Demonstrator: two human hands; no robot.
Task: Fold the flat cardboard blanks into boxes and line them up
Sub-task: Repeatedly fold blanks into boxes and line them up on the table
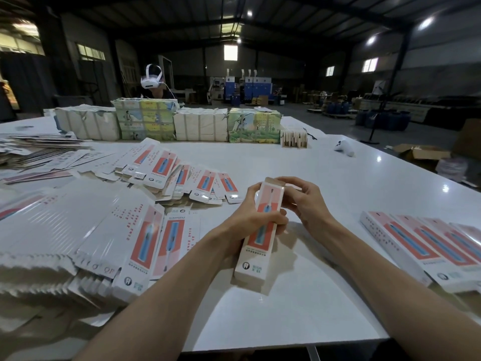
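I hold a long narrow box, white with a red panel and a blue toothbrush picture, above the white table. My left hand wraps around its middle. My right hand touches its far end, fingers on the top flap, which shows brown inside. Several folded boxes lie side by side in a row at the right. A thick stack of flat blanks sits at the left, with more loose blanks fanned out behind it.
Wrapped bundles of printed packs form a wall across the far side of the table. A person wearing a white headset stands behind them. A white controller lies at the far right. Open cartons sit on the floor beyond the table's right edge.
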